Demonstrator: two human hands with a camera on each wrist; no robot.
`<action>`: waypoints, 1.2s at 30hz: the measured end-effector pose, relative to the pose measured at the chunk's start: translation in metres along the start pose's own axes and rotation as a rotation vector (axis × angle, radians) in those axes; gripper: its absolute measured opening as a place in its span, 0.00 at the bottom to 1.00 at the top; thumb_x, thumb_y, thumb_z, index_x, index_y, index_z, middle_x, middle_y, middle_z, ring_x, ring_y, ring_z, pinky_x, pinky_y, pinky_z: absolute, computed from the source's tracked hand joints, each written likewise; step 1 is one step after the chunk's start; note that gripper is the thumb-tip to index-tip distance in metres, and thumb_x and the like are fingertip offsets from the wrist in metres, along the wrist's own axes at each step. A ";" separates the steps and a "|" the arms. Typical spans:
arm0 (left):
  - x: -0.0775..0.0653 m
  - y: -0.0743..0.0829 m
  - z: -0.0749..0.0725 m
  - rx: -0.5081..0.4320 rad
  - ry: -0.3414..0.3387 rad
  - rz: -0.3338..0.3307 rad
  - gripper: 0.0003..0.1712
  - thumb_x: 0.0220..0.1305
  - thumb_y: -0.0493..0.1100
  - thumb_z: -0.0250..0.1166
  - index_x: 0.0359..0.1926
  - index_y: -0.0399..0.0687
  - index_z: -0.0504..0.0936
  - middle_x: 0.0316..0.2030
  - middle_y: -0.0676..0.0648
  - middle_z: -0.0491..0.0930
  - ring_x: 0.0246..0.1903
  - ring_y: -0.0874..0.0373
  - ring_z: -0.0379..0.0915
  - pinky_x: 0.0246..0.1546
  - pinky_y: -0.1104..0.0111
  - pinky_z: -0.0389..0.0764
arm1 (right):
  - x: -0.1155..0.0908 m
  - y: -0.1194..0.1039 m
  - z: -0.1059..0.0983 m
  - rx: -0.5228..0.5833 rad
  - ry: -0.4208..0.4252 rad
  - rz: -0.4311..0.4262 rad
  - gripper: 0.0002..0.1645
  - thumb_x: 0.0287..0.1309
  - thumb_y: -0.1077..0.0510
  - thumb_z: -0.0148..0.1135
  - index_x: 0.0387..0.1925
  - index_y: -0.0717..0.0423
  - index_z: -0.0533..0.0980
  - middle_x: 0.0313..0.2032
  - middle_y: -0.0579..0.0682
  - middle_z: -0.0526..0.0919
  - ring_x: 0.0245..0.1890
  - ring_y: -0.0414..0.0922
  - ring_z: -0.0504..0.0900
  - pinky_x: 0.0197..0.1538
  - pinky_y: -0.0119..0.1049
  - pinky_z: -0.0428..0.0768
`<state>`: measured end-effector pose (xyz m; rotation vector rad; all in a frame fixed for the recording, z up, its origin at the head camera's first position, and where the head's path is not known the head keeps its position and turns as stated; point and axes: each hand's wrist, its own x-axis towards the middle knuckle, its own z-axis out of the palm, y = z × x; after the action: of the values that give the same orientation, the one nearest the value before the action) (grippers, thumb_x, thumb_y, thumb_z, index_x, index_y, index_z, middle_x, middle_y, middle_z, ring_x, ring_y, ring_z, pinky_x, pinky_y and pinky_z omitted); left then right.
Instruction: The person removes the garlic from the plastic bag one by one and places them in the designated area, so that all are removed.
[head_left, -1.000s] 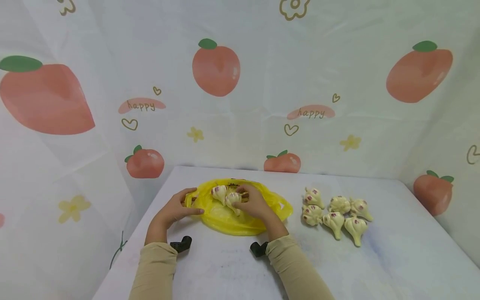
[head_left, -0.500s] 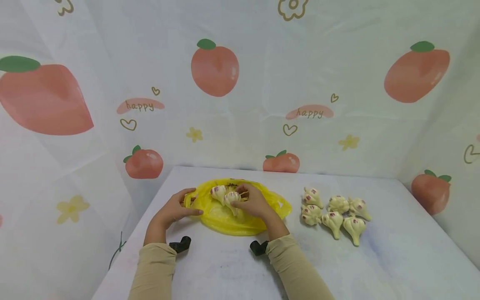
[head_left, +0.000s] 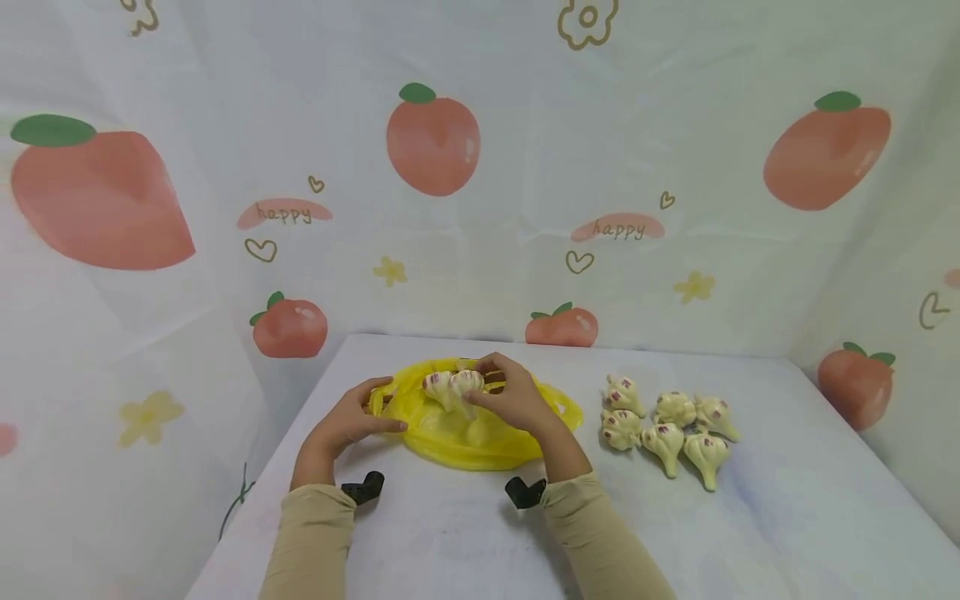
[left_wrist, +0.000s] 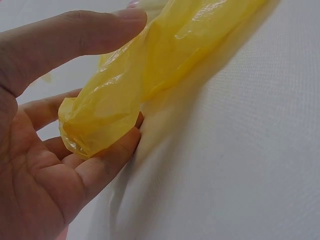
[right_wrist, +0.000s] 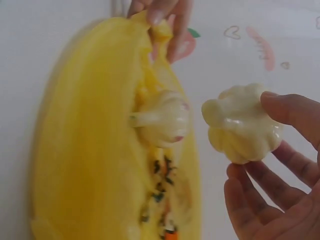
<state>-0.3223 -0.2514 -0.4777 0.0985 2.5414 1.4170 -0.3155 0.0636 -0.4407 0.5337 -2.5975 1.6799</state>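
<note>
A yellow plastic bag [head_left: 442, 448] lies on the table, its mouth spread. My left hand [head_left: 352, 419] is at its left end; in the left wrist view the thumb [left_wrist: 95, 31] lies over the gathered plastic [left_wrist: 112, 117] and the fingers curl beneath. In my right hand [head_left: 517, 402] is a garlic bulb [right_wrist: 245, 122], pinched between thumb and fingers above the bag, as the right wrist view shows. Another garlic bulb [right_wrist: 165, 119] rests in the bag's mouth, just left of the held one in the head view.
Several garlic bulbs [head_left: 663, 442] sit grouped on the white table [head_left: 465, 533], right of the bag. A fruit-print curtain [head_left: 480, 250] stands behind and at both sides. Black wrist devices [head_left: 363, 487] sit by the cuffs.
My right hand has risen a little with its garlic bulb, away from the bag's surface. The left hand stays at the bag's end. The head view has shifted slightly.
</note>
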 end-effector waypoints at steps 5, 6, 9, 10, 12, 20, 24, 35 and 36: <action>0.002 0.001 0.002 -0.019 -0.013 -0.003 0.60 0.52 0.54 0.84 0.82 0.56 0.62 0.81 0.37 0.57 0.72 0.38 0.59 0.76 0.39 0.66 | -0.009 -0.007 -0.015 -0.015 0.016 -0.023 0.23 0.63 0.53 0.77 0.56 0.50 0.79 0.56 0.50 0.84 0.61 0.55 0.84 0.62 0.50 0.86; 0.002 0.001 0.002 -0.020 -0.012 -0.002 0.60 0.52 0.53 0.84 0.82 0.56 0.62 0.81 0.37 0.57 0.72 0.38 0.59 0.76 0.39 0.66 | -0.011 -0.008 -0.019 -0.020 0.015 -0.036 0.23 0.63 0.53 0.76 0.56 0.50 0.79 0.56 0.50 0.84 0.60 0.55 0.84 0.62 0.50 0.86; 0.002 0.000 0.001 -0.020 -0.011 0.003 0.60 0.52 0.53 0.84 0.82 0.55 0.62 0.81 0.37 0.57 0.73 0.38 0.59 0.76 0.38 0.65 | -0.016 -0.009 -0.032 -0.029 0.011 -0.078 0.24 0.63 0.54 0.76 0.57 0.51 0.78 0.57 0.52 0.84 0.60 0.55 0.84 0.63 0.53 0.85; 0.002 -0.001 0.001 -0.021 -0.010 0.005 0.60 0.53 0.53 0.84 0.81 0.54 0.62 0.81 0.36 0.57 0.73 0.38 0.59 0.77 0.38 0.65 | -0.018 -0.009 -0.037 -0.030 0.011 -0.087 0.24 0.63 0.54 0.76 0.57 0.52 0.78 0.58 0.52 0.84 0.60 0.55 0.84 0.63 0.54 0.85; 0.002 -0.001 0.000 -0.016 -0.009 0.008 0.59 0.53 0.53 0.84 0.81 0.54 0.62 0.81 0.36 0.57 0.72 0.38 0.59 0.76 0.38 0.65 | -0.022 -0.008 -0.047 -0.029 0.014 -0.101 0.25 0.63 0.54 0.76 0.58 0.53 0.78 0.58 0.54 0.83 0.60 0.56 0.83 0.64 0.57 0.84; -0.001 0.000 -0.008 0.022 0.006 0.006 0.60 0.53 0.55 0.84 0.82 0.54 0.62 0.81 0.36 0.57 0.73 0.37 0.59 0.77 0.38 0.65 | -0.038 -0.003 -0.085 -0.068 0.065 -0.129 0.26 0.64 0.56 0.76 0.61 0.56 0.78 0.60 0.57 0.82 0.59 0.57 0.83 0.63 0.59 0.83; -0.002 -0.001 -0.011 0.017 0.012 0.007 0.60 0.53 0.55 0.84 0.82 0.53 0.62 0.81 0.35 0.57 0.72 0.38 0.60 0.76 0.39 0.66 | -0.046 0.001 -0.099 -0.089 0.065 -0.145 0.26 0.64 0.55 0.76 0.61 0.54 0.77 0.60 0.55 0.82 0.58 0.55 0.83 0.62 0.54 0.85; 0.001 -0.003 -0.003 -0.007 -0.003 0.005 0.59 0.54 0.55 0.83 0.82 0.56 0.62 0.81 0.36 0.58 0.71 0.38 0.61 0.75 0.40 0.69 | -0.086 0.013 -0.142 -0.160 0.111 -0.186 0.23 0.64 0.60 0.75 0.58 0.55 0.79 0.55 0.53 0.85 0.53 0.32 0.83 0.57 0.35 0.87; 0.001 -0.003 -0.003 -0.007 -0.003 0.001 0.59 0.53 0.55 0.83 0.82 0.56 0.62 0.81 0.36 0.58 0.70 0.38 0.61 0.75 0.40 0.69 | -0.089 0.015 -0.146 -0.166 0.116 -0.192 0.23 0.63 0.61 0.75 0.58 0.55 0.79 0.55 0.53 0.85 0.53 0.31 0.82 0.56 0.34 0.87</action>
<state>-0.3237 -0.2552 -0.4791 0.1010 2.5349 1.4249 -0.2617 0.2232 -0.4080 0.6343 -2.4840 1.3812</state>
